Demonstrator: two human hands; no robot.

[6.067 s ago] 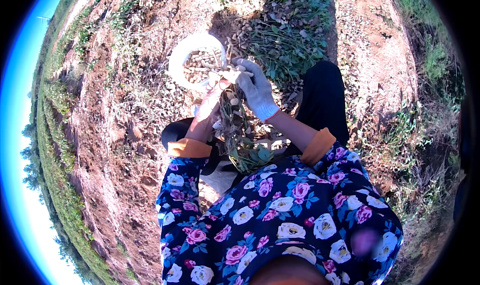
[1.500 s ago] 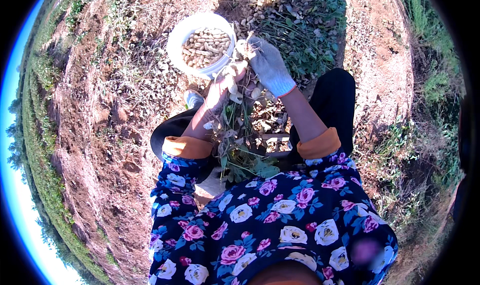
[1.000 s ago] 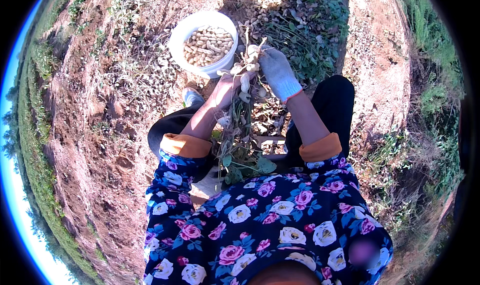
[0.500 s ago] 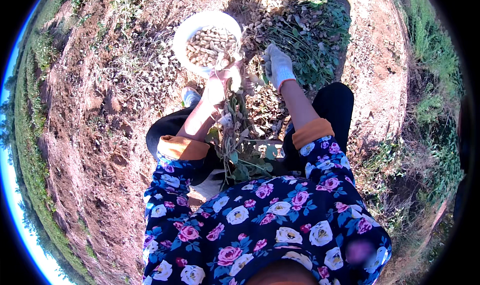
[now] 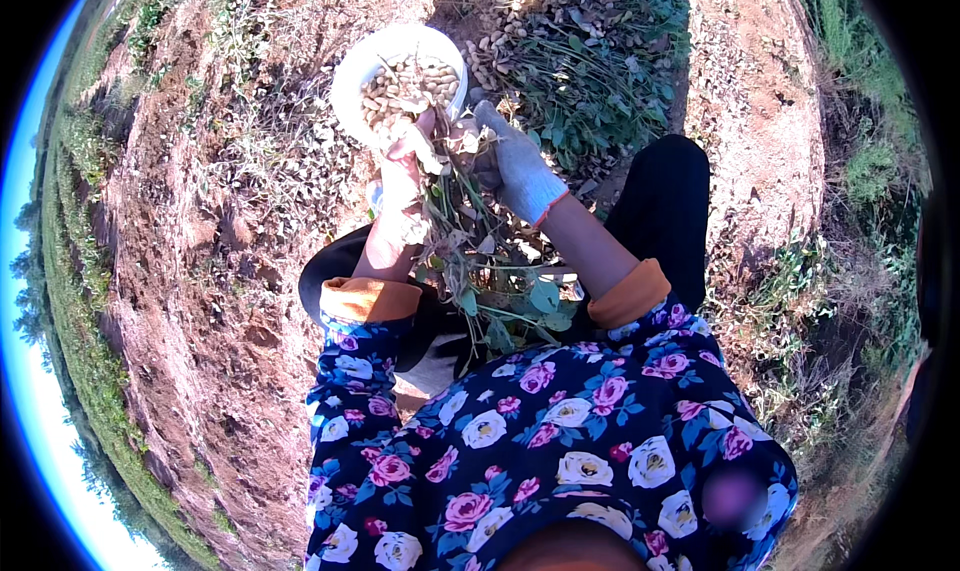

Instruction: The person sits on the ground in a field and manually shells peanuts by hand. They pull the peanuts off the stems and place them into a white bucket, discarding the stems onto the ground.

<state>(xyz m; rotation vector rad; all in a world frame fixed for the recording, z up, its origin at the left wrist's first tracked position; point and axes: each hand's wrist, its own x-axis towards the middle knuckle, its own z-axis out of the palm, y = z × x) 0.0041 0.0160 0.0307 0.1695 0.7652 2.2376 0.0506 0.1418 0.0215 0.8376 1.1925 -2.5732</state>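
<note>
My left hand (image 5: 404,161) grips a pulled-up peanut plant (image 5: 480,261) just below its roots. The stems and wilted green leaves hang down toward my lap between my forearms. Pale pods show at the root end, beside the near rim of a white bucket (image 5: 347,96) partly filled with peanuts (image 5: 425,79). My right hand (image 5: 517,163), in a whitish knit glove with grey fingers, is closed at the root end from the right. Its fingertips are partly hidden among the roots and pods.
A heap of green peanut plants (image 5: 600,81) lies in shade at the far right of the bucket. Loose peanuts (image 5: 490,51) lie between them. Dry leaf litter (image 5: 285,136) covers soil at the left, and grass (image 5: 870,161) borders the right side.
My right hand has moved left from beside the heap to the plant's root end and closed there. My left hand still holds the plant, its root end now slightly further left.
</note>
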